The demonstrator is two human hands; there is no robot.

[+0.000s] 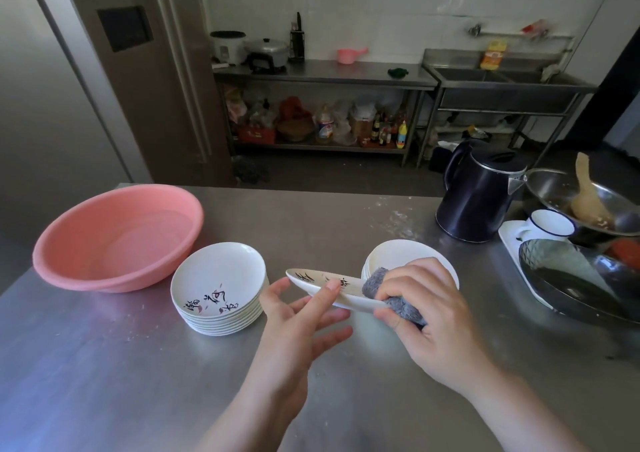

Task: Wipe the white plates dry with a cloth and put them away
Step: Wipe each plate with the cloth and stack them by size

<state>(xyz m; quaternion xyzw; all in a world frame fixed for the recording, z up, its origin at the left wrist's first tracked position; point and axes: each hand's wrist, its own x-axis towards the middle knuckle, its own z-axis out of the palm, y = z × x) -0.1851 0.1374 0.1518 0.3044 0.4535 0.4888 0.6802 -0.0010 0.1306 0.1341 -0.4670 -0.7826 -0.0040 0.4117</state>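
Mid-wipe at a steel counter [346, 216] in a working kitchen: I hold one white plate [332, 287] tilted above the counter's middle, close to its near edge. My left hand [301, 316] pinches the plate's near rim, thumb on the printed face and fingers beneath. My right hand [426, 309] is wrapped around a bunched grey cloth [391, 295], which presses on the plate's right rim, so both grips are occupied, one with the plate and one with the cloth.

A stack of plates [220, 288] with black lettering stands just left of my hands, beside a pink basin [117, 236] near the counter's left edge. A second, shorter stack [398, 254] sits behind my right hand, partly hidden by it. A dark kettle [478, 195] and a cluster of bowls and pans crowd the right edge.

By my reading, the drying step is under way on this plate. Which stack holds finished plates I cannot tell from here. The next move, as I judge it, calls for turning the plate in the left grip so the cloth reaches the rest of the rim and underside, then setting it squarely on the dried stack.
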